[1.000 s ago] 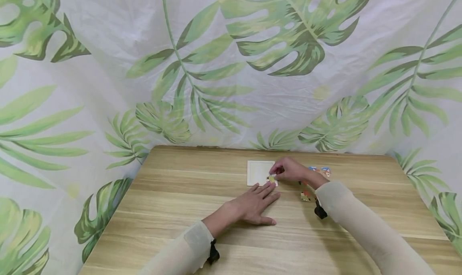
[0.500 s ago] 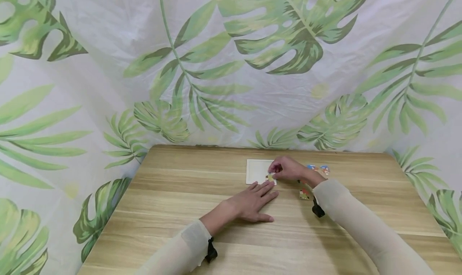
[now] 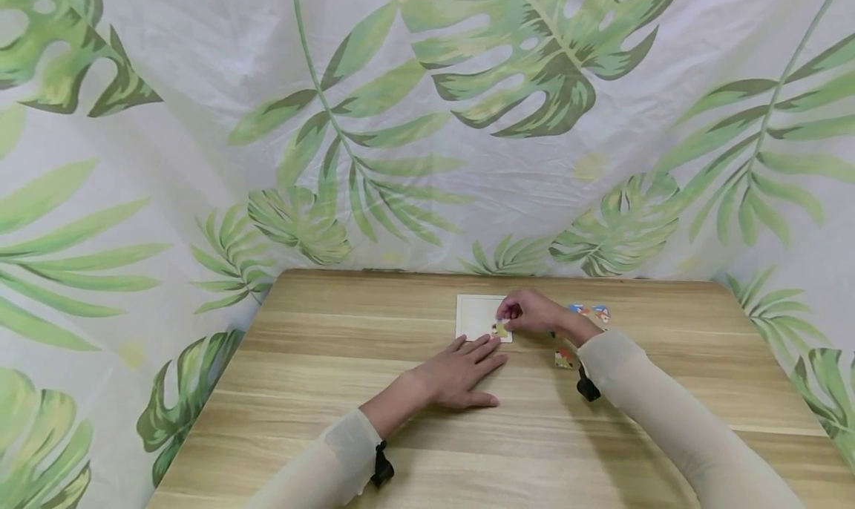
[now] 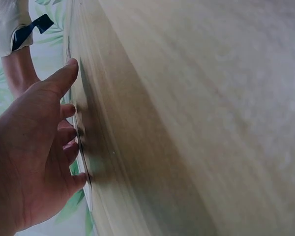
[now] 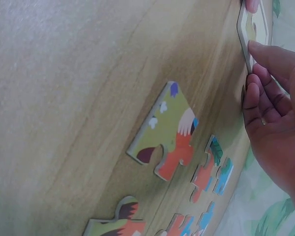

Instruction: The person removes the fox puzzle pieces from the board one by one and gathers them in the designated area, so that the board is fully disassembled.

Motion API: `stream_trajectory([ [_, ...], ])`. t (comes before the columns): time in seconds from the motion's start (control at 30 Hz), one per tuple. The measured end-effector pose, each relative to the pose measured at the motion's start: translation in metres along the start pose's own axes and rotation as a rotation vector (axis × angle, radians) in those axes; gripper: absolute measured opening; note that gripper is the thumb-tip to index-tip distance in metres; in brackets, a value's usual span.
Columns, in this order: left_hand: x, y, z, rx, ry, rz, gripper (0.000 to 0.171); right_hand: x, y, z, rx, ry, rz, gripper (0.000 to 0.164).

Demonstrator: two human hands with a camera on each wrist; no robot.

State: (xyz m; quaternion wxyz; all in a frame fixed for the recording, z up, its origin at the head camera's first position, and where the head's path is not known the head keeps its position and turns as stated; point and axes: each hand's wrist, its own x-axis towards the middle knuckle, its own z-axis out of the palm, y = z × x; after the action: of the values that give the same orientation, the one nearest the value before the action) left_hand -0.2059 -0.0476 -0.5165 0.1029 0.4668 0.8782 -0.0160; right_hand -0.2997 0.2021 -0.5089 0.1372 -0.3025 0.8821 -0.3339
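Observation:
A white puzzle board (image 3: 476, 314) with a raised border lies flat near the table's far edge. In its near right corner sits a yellow-green puzzle piece (image 3: 499, 330). My right hand (image 3: 532, 312) pinches at this piece with thumb and curled fingers; the right wrist view shows the thumb (image 5: 273, 56) over the board's rim, the piece mostly hidden there. Palm down, my left hand (image 3: 456, 375) has its fingers spread, with the fingertips at the board's near edge. From the left wrist view, the left hand (image 4: 34, 147) holds nothing.
Loose puzzle pieces lie right of the board, partly under the right forearm: a green and orange piece (image 5: 169, 130), another with a dark tip (image 5: 118, 221), and several blue and orange ones (image 3: 601, 313). A leaf-print cloth (image 3: 401, 123) hangs behind the wooden table (image 3: 347, 360).
My left hand has slid a little to the left along the board's near edge, away from the piece. The right hand stays at the piece in the corner.

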Motion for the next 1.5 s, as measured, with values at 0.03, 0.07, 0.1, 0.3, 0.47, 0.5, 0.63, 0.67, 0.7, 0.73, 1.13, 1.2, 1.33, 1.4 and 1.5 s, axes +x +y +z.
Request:
stream_trajectory([
  [0.03, 0.000, 0.000, 0.000, -0.001, -0.001, -0.002, 0.082, 0.000, 0.000, 0.000, 0.002, 0.000, -0.001, 0.012],
  [0.07, -0.001, -0.001, 0.000, -0.003, -0.001, -0.003, 0.082, 0.000, 0.000, 0.000, 0.006, 0.000, -0.001, 0.012],
  [0.1, -0.001, -0.001, 0.000, -0.003, -0.003, -0.003, 0.082, 0.000, 0.001, 0.000, 0.011, 0.000, -0.001, 0.012],
  [0.3, -0.002, 0.000, -0.001, 0.002, -0.007, -0.002, 0.082, 0.000, 0.002, 0.000, 0.052, -0.010, 0.007, 0.013],
  [0.47, -0.001, 0.002, -0.001, 0.015, -0.006, -0.011, 0.083, 0.000, 0.002, 0.000, 0.099, -0.009, 0.028, 0.011],
  [0.5, -0.001, 0.002, -0.001, 0.018, -0.006, -0.013, 0.083, -0.001, 0.002, 0.000, 0.110, -0.007, 0.033, 0.011],
  [0.63, -0.001, 0.002, -0.001, 0.026, -0.010, -0.018, 0.083, -0.003, 0.003, 0.001, 0.173, 0.005, 0.053, 0.011],
  [0.67, -0.001, 0.002, -0.001, 0.027, -0.010, -0.019, 0.083, -0.004, 0.003, 0.001, 0.186, 0.008, 0.054, 0.011],
  [0.7, -0.001, 0.003, -0.001, 0.028, -0.009, -0.019, 0.083, -0.004, 0.003, 0.001, 0.195, 0.014, 0.054, 0.010],
  [0.73, -0.001, 0.003, -0.001, 0.027, -0.009, -0.019, 0.083, -0.004, 0.003, 0.002, 0.206, 0.021, 0.054, 0.010],
  [1.13, -0.001, 0.002, -0.001, 0.003, -0.003, -0.015, 0.083, -0.012, 0.005, -0.005, 0.381, 0.062, 0.125, 0.017],
  [1.2, -0.001, 0.002, -0.001, 0.004, -0.001, -0.015, 0.083, -0.016, 0.004, -0.008, 0.381, 0.070, 0.132, 0.017],
  [1.33, -0.002, 0.002, 0.000, 0.002, 0.003, -0.017, 0.084, -0.025, 0.000, -0.014, 0.393, 0.064, 0.152, 0.018],
  [1.4, -0.002, 0.002, 0.000, -0.001, 0.003, -0.018, 0.084, -0.030, -0.001, -0.017, 0.404, 0.054, 0.159, 0.021],
  [1.5, -0.002, 0.002, 0.001, -0.003, 0.002, -0.018, 0.084, -0.038, -0.001, -0.021, 0.415, 0.036, 0.156, 0.024],
])
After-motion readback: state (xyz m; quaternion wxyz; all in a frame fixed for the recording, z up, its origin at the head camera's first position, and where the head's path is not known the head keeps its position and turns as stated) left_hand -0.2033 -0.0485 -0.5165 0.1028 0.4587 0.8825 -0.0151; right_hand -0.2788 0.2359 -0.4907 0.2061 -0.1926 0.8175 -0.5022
